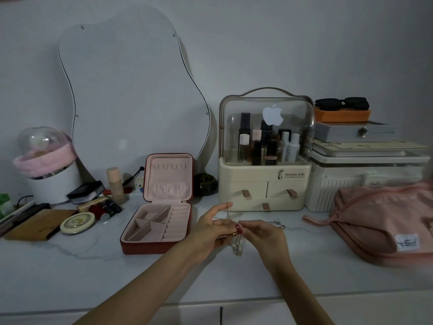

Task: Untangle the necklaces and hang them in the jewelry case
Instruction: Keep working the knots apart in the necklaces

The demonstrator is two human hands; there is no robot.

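A red jewelry case (131,233) with pink lining lies open on the white counter, its lid standing upright with a row of small hooks. Just right of it, my left hand (210,228) and my right hand (264,235) meet above the counter and pinch a tangle of thin necklaces (236,245). A gold chain runs up over my left forefinger, a loop with a pendant hangs down between the hands, and a silver chain (278,223) trails right onto the counter.
A cream cosmetics organiser (264,191) with drawers stands right behind my hands. A pink bag (379,221) lies at the right. Lipsticks, a round tin (77,222) and a wooden board sit left of the case. A wavy mirror (126,90) leans on the wall.
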